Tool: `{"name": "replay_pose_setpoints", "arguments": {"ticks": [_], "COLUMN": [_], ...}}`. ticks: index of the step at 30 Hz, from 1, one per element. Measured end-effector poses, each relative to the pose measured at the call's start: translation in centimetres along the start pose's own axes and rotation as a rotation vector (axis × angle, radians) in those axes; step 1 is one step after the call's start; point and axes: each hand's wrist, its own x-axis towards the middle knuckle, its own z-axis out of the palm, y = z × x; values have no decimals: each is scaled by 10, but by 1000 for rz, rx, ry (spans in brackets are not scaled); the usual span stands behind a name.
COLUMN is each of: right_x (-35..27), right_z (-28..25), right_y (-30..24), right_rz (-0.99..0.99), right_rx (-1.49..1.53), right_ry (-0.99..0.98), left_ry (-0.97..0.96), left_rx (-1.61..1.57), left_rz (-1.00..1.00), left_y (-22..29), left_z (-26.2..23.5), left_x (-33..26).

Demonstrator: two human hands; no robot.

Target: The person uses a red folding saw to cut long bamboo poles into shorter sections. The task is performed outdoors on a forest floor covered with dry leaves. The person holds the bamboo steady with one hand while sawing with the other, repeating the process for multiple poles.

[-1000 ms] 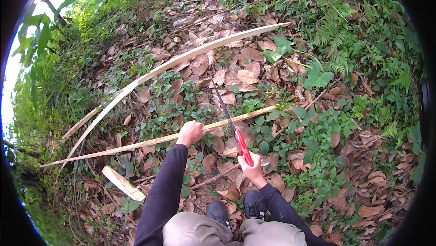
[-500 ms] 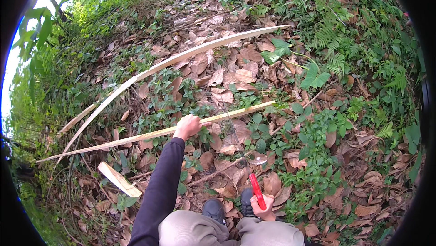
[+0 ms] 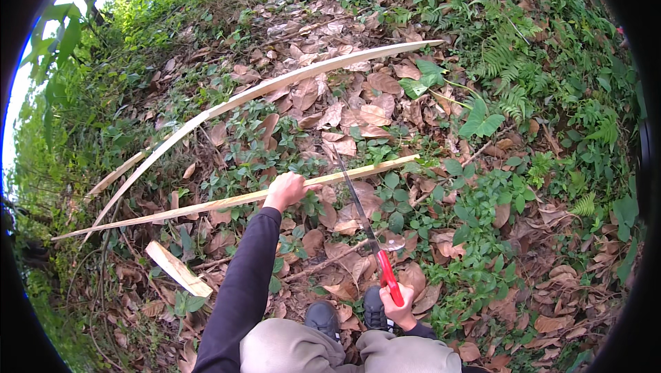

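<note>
at far left, the narrow wooden strip (image 3: 172, 212) begins as a thin tip and runs rightward across leaves and low plants. below its left part lies a short wooden piece (image 3: 177, 270), apart from it; a long curved strip (image 3: 275, 86) arches above. near the centre, the left hand (image 3: 288, 191) is closed around the narrow wooden strip, with a digit extended along it toward the saw. farther right, the blade (image 3: 357, 201) crosses the strip aslant, its tip just beyond the far edge; whether the teeth have bitten cannot be told. the right hand (image 3: 401, 307), lower right, is wrapped around the red handle (image 3: 387, 271), above the right shoe (image 3: 375, 307).

the step in hand is judged to be a crosswise saw cut. good practice: grip the strip firmly and press it against something solid, so that it neither rolls nor springs; tuck the extended digit back from the blade; turn the blade nearer to square with the grain; use long, even strokes with light pressure, ending each pull before the tip slips off the near edge; keep knees and feet out of its line.

no writing is legible on wood, blade or handle; the right shoe bears only pale marks at its side.
</note>
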Motion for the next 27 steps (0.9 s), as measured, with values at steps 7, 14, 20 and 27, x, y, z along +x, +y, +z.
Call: {"name": "replay_pose_setpoints", "arguments": {"ticks": [7,14,20,27], "right_x": [0,-13,-18,-22], "right_z": [-1,-14,-16,-16], "right_y": [-16,-12,-14,-15], "right_rz": [46,-32,3,30], "right_rx": [2,-36,-33,0], "right_ry": [20,-20,-29,-2], "left_ry": [9,13,39,8], "left_rx": [-14,3,3,0], "left_rz": [3,-2,19,-4], "left_y": [0,4,-5,4], "left_z": [3,1,7,1], "left_x": [1,1,0,0]}}
